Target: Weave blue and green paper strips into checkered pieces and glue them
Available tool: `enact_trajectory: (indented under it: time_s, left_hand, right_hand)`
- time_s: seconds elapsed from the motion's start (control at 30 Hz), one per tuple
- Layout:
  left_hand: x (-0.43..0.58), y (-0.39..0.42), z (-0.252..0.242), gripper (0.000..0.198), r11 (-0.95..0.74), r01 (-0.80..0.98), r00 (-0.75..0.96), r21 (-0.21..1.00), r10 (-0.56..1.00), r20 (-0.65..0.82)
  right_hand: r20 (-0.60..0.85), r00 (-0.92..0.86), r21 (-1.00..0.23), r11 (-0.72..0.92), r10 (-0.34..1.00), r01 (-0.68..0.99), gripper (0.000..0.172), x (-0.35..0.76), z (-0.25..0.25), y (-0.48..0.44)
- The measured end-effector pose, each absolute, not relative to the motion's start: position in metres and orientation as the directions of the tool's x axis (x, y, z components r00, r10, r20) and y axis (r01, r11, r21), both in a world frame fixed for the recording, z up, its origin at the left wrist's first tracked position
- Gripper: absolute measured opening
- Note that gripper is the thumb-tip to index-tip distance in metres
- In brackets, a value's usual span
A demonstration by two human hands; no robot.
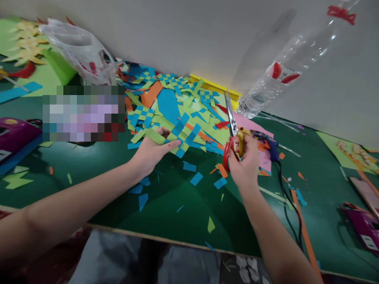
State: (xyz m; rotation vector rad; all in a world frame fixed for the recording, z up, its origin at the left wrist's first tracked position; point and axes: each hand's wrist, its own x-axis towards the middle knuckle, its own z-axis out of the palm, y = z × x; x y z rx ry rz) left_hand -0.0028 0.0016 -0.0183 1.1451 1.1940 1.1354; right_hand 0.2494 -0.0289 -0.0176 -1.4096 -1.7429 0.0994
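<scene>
Between the thumb and fingers of my left hand is a woven paper piece of blue and light green strips, with loose strip ends sticking out. My right hand grips a pair of scissors by its red and yellow handles, blades pointing up and away from me. The scissors are apart from the woven piece. Behind both hands lies a heap of blue, green and orange paper strips, with other woven checks among them. Small blue offcuts are scattered below the hands on the green table.
A large clear plastic bottle leans against the wall at the back right. A glue gun with a black cable lies right of my right hand. A white plastic bag stands back left. Purple boxes sit at both sides.
</scene>
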Motion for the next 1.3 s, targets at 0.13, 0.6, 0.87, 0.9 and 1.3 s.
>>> enact_trajectory:
  time_s: [0.13, 0.6, 0.87, 0.9, 1.3]
  left_hand:
    - [-0.005, 0.0, -0.013, 0.019, -0.163, 0.193, 0.145, 0.968, 0.98, 0.137]
    - [-0.01, 0.004, -0.017, 0.045, -0.681, 0.541, 0.481, 0.493, 0.732, 0.483]
    - [-0.014, 0.004, -0.016, 0.058, -0.396, 0.653, 0.37, 0.646, 0.911, 0.184]
    - [-0.014, 0.005, -0.017, 0.055, -0.397, 0.62, 0.382, 0.676, 0.906, 0.182]
    - [-0.009, 0.004, -0.009, 0.037, -0.077, 0.254, 0.163, 0.964, 0.986, 0.036]
  right_hand:
    - [0.57, 0.106, -0.598, 0.323, 0.815, 0.733, 0.047, 0.253, -0.024, -0.024]
    - [0.59, 0.124, -0.596, 0.326, 0.798, 0.734, 0.038, 0.243, -0.005, -0.032]
    - [0.621, 0.088, -0.538, 0.342, 0.778, 0.771, 0.039, 0.242, -0.006, -0.031]
    - [0.62, 0.087, -0.536, 0.34, 0.78, 0.772, 0.04, 0.242, -0.007, -0.031]
    - [0.533, -0.022, -0.479, 0.323, 0.846, 0.816, 0.051, 0.243, -0.007, -0.032]
